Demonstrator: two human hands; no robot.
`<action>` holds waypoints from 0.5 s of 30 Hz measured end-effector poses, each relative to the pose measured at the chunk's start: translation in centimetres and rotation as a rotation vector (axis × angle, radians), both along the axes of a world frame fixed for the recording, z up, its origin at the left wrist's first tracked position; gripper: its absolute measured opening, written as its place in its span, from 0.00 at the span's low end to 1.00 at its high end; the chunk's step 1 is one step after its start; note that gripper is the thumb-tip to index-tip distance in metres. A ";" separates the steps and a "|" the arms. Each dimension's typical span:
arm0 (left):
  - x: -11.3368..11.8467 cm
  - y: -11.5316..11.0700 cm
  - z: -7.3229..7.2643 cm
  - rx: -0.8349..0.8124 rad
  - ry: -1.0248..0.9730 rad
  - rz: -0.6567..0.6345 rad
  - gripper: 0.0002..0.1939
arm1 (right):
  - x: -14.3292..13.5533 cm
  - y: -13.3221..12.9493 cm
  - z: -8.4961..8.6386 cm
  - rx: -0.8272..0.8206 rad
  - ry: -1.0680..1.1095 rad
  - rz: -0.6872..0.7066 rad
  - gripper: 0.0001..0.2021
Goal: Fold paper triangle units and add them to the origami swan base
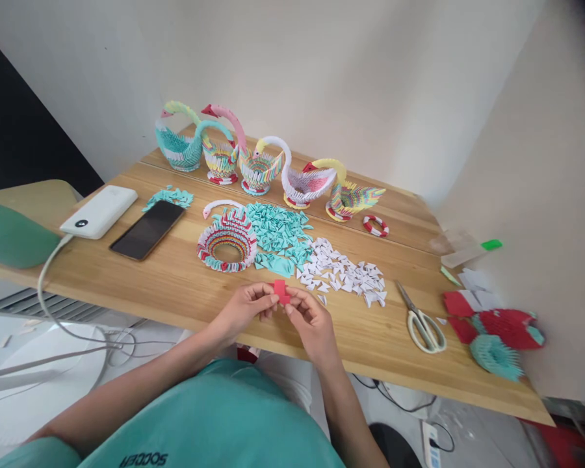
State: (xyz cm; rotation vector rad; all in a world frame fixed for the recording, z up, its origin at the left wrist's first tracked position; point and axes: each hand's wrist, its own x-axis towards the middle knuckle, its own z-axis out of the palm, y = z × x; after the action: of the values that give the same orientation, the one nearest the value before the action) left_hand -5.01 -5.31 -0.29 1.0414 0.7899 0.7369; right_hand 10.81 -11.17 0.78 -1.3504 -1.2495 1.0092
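Note:
Above the table's front edge I hold a small folded piece of red paper point(281, 291) between both hands. My left hand point(253, 304) pinches its left side, thumb against fingers. On the other side, my right hand point(311, 317) grips its lower right part with thumb and forefinger. Just beyond the hands stands a round basket of folded paper point(227, 240) in red, white and teal. Heaps of teal folded paper pieces point(277, 231) and white folded paper pieces point(341, 270) lie behind and to the right.
Several finished paper swans point(266, 166) line the back of the wooden table point(175, 286), with a red and white ring point(375, 225) at their right. Scissors point(422, 325) and red paper point(504, 327) lie right. A phone point(147, 229) and a cabled white power bank point(99, 211) lie left.

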 end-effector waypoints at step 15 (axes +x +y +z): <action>0.0 0.8 -0.3 0.021 0.043 -0.106 0.20 | -0.1 0.9 0.6 -0.048 -0.048 -0.046 0.08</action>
State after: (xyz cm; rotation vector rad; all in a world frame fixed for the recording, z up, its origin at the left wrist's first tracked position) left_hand -5.05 -4.51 -0.63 1.1125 0.7597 0.6350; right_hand 10.74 -10.24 1.34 -1.4412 -1.2309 0.9852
